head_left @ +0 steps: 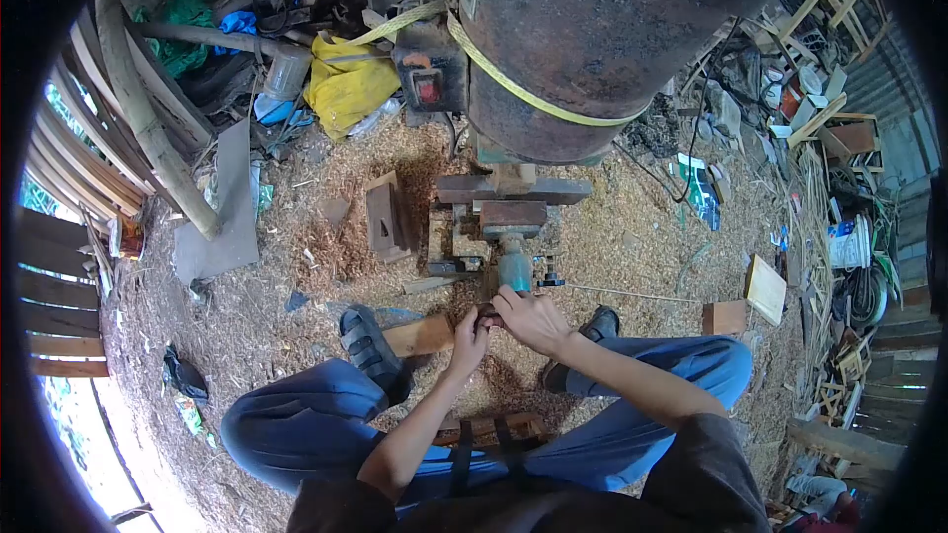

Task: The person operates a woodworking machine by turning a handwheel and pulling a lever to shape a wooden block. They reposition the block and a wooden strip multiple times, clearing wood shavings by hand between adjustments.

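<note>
My left hand [471,338] and my right hand [534,321] meet in front of me, between my feet. The left fingers are closed on a small dark reddish-brown piece [487,315], mostly hidden by the fingers. Bent over the same spot, the right fingers are closed too, and what they grip is covered. Just beyond the right knuckles is a teal cylinder [513,266], the near part of a metal vise-like assembly [513,214]. A wooden block [419,336] lies on the ground left of my hands, against my sandal [375,350].
A big rusty machine body [583,39] with a yellow strap and switch box [429,86] looms ahead. Wood shavings cover the ground. An angled wooden piece [387,219] stands left of the vise-like assembly. Boards [765,288] lie at right; a pole [148,118] leans at left.
</note>
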Demonstrator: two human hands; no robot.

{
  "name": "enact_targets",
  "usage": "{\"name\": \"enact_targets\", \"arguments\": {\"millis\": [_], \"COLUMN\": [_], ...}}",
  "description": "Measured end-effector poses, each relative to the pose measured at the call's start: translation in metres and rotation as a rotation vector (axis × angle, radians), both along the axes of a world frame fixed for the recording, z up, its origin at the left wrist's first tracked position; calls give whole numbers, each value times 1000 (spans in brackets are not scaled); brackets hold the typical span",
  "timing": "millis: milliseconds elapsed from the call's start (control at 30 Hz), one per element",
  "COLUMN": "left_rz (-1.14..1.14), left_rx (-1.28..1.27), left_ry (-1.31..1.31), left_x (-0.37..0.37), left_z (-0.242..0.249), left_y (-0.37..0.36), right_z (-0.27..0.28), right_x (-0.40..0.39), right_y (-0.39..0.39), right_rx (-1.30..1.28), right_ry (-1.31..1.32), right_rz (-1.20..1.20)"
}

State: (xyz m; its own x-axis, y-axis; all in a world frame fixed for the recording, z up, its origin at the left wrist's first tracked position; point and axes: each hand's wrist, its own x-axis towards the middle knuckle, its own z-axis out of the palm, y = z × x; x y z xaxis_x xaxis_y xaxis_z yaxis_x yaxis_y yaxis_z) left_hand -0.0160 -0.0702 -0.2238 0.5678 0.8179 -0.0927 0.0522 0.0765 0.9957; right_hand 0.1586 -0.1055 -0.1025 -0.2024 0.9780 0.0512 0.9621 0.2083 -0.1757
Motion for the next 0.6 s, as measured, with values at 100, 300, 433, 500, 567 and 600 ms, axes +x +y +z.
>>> {"name": "enact_targets", "arguments": {"millis": [100,300,433,500,567,600], "left_rz": [79,137,141,145,151,92], "left_rx": [-21,30,87,73,66,227], "left_ry": [11,167,189,203,218,241], "left_x": [8,15,19,17,15,13], "left_z": [7,34,25,23,26,39], "left_y": [-8,-12,-14,-17,-10,-3], "right_z": [-5,-20,-23,-25,-28,-32], "right_x": [4,6,7,7,7,8], "right_y": [-1,-4,-8,-10,-12,-16], "right_rx": [0,129,182,204,232,252], "right_ry": [73,133,185,193,203,328], "right_rz": [6,-31,-42,-45,-47,-126]}}
